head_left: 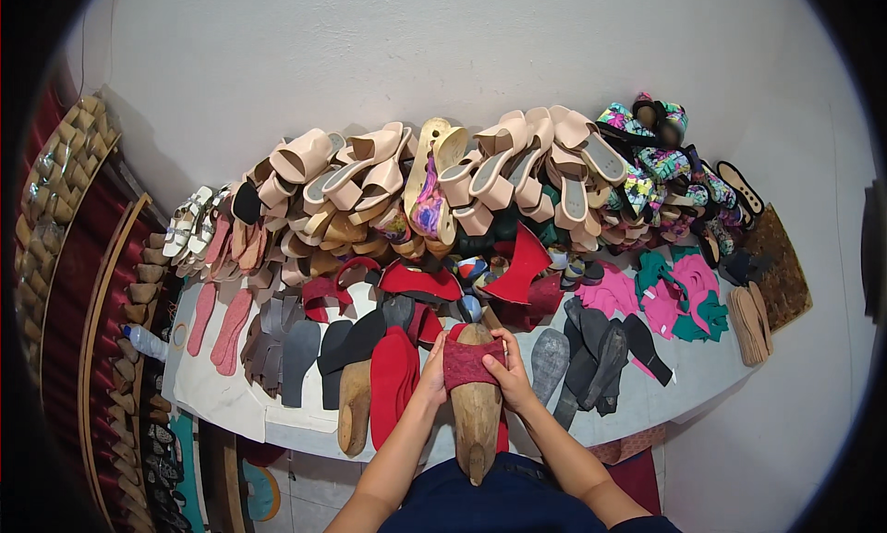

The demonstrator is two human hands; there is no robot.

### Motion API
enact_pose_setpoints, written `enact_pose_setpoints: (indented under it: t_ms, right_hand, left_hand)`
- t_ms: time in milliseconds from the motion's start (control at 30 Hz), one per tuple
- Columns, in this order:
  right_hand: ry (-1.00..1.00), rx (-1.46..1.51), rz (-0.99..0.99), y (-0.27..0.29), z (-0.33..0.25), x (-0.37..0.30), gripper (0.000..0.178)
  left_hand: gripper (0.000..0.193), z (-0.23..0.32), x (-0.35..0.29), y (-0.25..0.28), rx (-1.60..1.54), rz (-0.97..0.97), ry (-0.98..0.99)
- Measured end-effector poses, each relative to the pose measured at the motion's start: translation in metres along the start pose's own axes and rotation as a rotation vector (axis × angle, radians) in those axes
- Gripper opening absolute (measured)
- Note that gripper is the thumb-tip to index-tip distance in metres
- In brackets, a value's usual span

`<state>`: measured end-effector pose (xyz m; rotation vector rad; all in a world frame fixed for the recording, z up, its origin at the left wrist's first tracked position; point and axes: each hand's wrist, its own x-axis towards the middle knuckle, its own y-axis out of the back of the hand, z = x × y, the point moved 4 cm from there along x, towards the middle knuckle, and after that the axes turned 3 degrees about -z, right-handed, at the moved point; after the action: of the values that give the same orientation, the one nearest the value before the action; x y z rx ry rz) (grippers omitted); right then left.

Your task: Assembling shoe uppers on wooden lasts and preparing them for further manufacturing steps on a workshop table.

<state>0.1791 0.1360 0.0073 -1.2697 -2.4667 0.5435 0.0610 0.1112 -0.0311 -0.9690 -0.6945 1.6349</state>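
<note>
At the near edge of the white table point(222, 394), right in front of the person, a wooden shoe form point(476, 413) stands on end with its toe pointing down toward the lap. A dark red woven strap point(471, 360) is stretched across the upper part of the form, and both hands grip it — the left hand point(431, 374) pinches the strap's left edge with fingers closed on the fabric, and the right hand point(511, 378) does the same on the right edge, thumb over the top and fingers curled tight against the wood. Just left of the form lie 2 red insoles point(393, 381), and beyond them a second wooden form point(353, 405) lies flat on the table. Further left of the form sit black soles point(344, 348), grey soles point(277, 344) and pink insoles point(226, 325). To the right of the form lie grey and black soles point(591, 362), with pink and green fabric pieces point(679, 297) past them. Behind the form, against the wall, rises a heap of beige sandals point(388, 177), with floral-patterned sandals point(647, 159) at its right end. Well left of the form, off the table's end, a plastic bottle point(145, 342) lies beside a rack of wooden heels point(139, 293).
</note>
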Motion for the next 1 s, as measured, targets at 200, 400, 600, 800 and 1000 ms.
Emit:
enact_pose_setpoints:
  t_ms: [200,400,600,800,1000]
  right_hand:
    - [-0.009,0.058,0.064,0.003,-0.003,-0.004,0.049]
    - [0.035,0.032,0.059,0.006,-0.003,-0.006,0.047]
    - [0.015,0.03,0.062,0.004,-0.002,-0.004,0.045]
    - [0.023,-0.014,0.053,0.003,0.0,-0.001,0.045]
    - [0.009,0.007,0.055,0.0,-0.002,-0.001,0.045]
  left_hand:
    - [0.03,-0.003,0.013,-0.002,0.031,-0.072,-0.058]
    - [0.019,0.004,0.005,-0.015,0.197,-0.077,-0.102]
    - [0.017,0.029,-0.012,-0.009,0.932,0.26,-0.499]
    - [0.022,0.016,-0.034,-0.029,0.748,0.201,-0.407]
    - [0.03,0.009,-0.036,-0.034,0.373,0.046,-0.155]
